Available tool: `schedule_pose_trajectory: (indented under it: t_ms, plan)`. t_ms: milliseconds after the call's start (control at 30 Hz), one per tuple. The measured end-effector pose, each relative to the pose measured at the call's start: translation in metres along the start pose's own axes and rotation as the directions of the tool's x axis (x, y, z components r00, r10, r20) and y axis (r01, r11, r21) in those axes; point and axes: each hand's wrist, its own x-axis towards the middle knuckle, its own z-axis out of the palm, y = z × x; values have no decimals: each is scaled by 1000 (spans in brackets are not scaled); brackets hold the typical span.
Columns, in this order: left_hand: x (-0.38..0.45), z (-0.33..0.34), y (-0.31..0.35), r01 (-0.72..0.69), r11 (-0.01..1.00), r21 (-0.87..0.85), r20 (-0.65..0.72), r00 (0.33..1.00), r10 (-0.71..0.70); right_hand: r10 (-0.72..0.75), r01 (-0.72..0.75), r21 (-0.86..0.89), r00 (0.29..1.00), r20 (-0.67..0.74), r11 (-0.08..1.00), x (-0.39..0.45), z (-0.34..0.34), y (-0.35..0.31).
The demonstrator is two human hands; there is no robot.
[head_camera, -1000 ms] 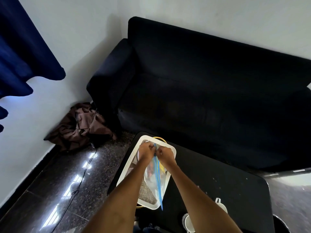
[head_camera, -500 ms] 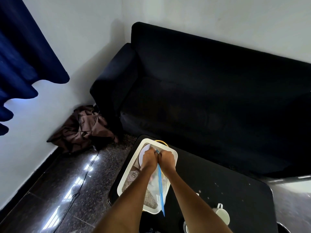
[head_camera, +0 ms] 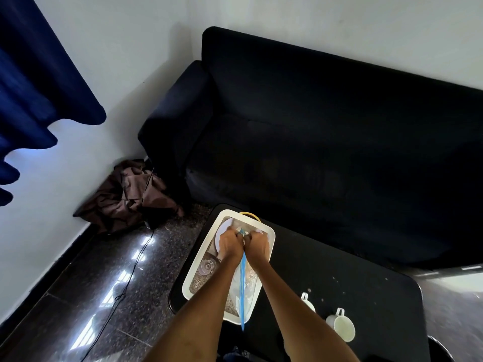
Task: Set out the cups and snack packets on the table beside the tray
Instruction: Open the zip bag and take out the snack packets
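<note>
A black table (head_camera: 339, 288) was seen at the lower right of the frame, with a white tray (head_camera: 269, 239) on its left end. Two cups (head_camera: 339, 326) were already set out lower right. A clear snack packet (head_camera: 243, 288) with a blue strip was pinched over the tray by the left hand (head_camera: 230, 244) and right hand (head_camera: 258, 244), fingers curled. It likely needed lifting out next. The tray's contents were partly hidden.

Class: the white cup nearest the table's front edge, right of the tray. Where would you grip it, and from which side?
Grip the cup by its handle, probably coming from the sofa side. The handle sticks out on the far side, toward the sofa, and the open mouth tilts toward the camera.
</note>
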Motion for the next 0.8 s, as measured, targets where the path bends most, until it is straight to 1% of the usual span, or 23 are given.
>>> schedule_pose_trajectory:
  t_ms: [100, 167, 267, 467, 633, 800]
  plan:
    - [-1, 1, -8, 12, 1000, -25, 10, 1000, -12, -30, 28, 28, 998, 55, 999, 2, 0, 4]
    - [-3, 2, -13, 63, 997, -50, 21, 998, -62, -77, 75, 25, 992, 100, 997, 3, 0, 5]
    - [-1, 3, -14, 114, 991, -77, 54, 992, -110, -101, 97, 38, 988, 114, 995, 3, 0, 7]
    - [4, 2, -16, 113, 991, -72, 101, 989, -106, -64, 57, 112, 996, 57, 992, -1, 7, 13]
    - [-1, 6, -15, 109, 994, -26, 46, 993, -108, -30, 31, 102, 999, -15, 994, -6, 15, 8]
    - [-3, 9, -6, 106, 994, 20, 20, 994, -106, -7, 12, 81, 998, -61, 997, -3, 15, 6]
